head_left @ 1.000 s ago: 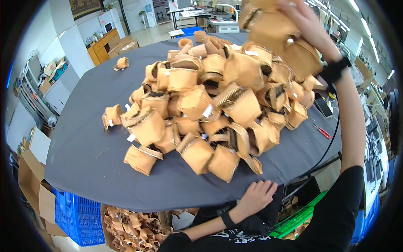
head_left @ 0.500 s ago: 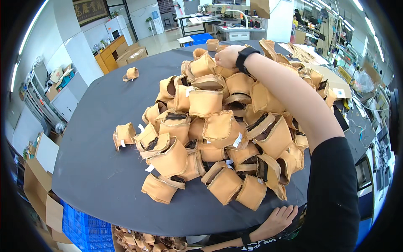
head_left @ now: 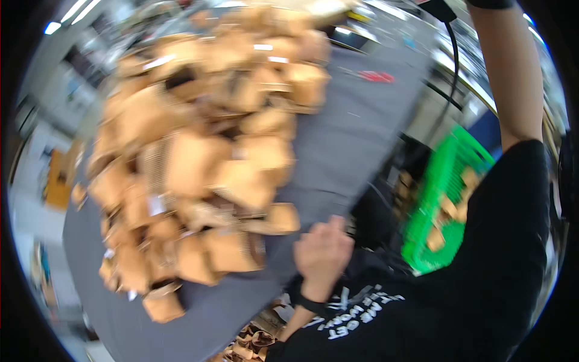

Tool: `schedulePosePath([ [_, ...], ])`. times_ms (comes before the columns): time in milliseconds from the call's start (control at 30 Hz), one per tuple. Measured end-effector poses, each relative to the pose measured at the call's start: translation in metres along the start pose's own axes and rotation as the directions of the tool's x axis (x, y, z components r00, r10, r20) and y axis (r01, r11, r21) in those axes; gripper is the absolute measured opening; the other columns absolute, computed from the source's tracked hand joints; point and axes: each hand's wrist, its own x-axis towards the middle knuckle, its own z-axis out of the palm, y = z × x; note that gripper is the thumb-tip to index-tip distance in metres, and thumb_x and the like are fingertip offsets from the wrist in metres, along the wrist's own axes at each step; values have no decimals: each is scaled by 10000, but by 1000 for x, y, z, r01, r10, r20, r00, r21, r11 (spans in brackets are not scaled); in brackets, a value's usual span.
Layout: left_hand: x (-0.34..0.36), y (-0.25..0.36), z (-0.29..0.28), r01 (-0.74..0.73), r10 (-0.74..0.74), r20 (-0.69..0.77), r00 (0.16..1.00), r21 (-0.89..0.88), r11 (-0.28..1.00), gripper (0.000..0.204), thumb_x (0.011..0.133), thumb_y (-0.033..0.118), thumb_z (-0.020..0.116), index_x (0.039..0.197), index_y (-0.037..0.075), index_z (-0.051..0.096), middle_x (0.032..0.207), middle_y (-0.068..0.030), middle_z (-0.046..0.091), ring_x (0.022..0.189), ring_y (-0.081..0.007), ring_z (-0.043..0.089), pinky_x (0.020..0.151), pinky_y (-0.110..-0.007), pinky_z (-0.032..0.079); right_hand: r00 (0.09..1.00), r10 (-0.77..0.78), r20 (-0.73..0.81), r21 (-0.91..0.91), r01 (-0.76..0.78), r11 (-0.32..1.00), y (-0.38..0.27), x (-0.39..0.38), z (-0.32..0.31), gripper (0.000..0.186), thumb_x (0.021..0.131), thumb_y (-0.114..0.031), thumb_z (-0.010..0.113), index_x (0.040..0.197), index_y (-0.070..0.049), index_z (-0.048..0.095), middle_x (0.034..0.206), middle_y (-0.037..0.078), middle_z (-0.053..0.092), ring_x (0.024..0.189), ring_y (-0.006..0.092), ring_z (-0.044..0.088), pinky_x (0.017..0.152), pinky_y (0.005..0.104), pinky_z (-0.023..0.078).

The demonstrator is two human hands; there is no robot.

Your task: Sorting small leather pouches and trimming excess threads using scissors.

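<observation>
A large, blurred heap of tan fabric pouches (head_left: 193,157) with zippers and small white tags lies on a grey-covered table (head_left: 356,133). My left hand (head_left: 322,247) rests at the table's near edge, right beside the heap, fingers extended and holding nothing visible. My right forearm (head_left: 512,78) reaches up the right side; the hand is cut off by the top edge, so what it holds is hidden. A red-handled tool (head_left: 377,77) lies right of the heap.
Past the table's right edge are a green plastic basket (head_left: 419,235) with tan pieces in it and a black cable (head_left: 452,54). A dark flat device (head_left: 350,37) lies at the far right of the table. More tan pieces (head_left: 253,341) show below the near edge.
The view has swung and blurred. A second ago my right hand held pouches up; it then reached onto the heap, and has now moved out past the top right of the view.
</observation>
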Motion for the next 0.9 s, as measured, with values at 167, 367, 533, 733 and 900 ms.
schedulePosePath([
  [167, 11, 2, 5, -28, 43, -108, 993, 141, 990, 176, 733, 130, 585, 902, 149, 630, 803, -52, 563, 753, -237, 568, 632, -372, 430, 715, 591, 373, 175, -680, 712, 32, -185, 50, 476, 881, -303, 519, 1258, -27, 426, 1231, 197, 491, 1067, 310, 520, 895, 355, 437],
  [367, 13, 17, 16, -42, 63, -138, 988, 152, 988, 108, 758, 71, 554, 852, 54, 604, 785, -83, 566, 701, -257, 563, 607, -344, 441, -129, 859, 495, -111, -990, -84, 9, -540, 241, 488, 892, -426, 482, 1229, -73, 459, 1135, 163, 567, 1065, 273, 550, 849, 375, 466],
  [533, 4, 15, 22, -3, 41, -170, 985, 222, 975, 103, 779, 78, 556, 861, 49, 612, 760, -65, 554, 631, -221, 502, 579, -315, 414, -337, 771, 540, 142, -866, -479, -64, -633, 347, 923, 742, -588, 602, 1401, -82, 200, 1368, 226, 333, 1253, 345, 367, 1036, 397, 306],
  [733, 17, 25, 25, -69, 145, -245, 959, 294, 953, 155, 832, 150, 538, 814, 2, 581, 704, -85, 528, 574, -230, 465, 521, -321, 372, -720, 692, 43, 19, -692, -721, -58, -703, 457, 1059, 609, -675, 642, 1423, -204, 156, 1340, 266, 335, 1270, 440, 272, 1009, 545, 260],
  [900, 24, 46, 38, -49, 167, -305, 938, 360, 932, 458, 905, 459, 443, 742, 46, 555, 588, -50, 451, 450, -212, 412, 429, -324, 330, -722, 686, 88, -306, -675, -671, -26, -725, 459, 1130, 538, -792, 576, 1370, -103, 247, 1306, 244, 402, 1236, 388, 356, 992, 575, 235],
])
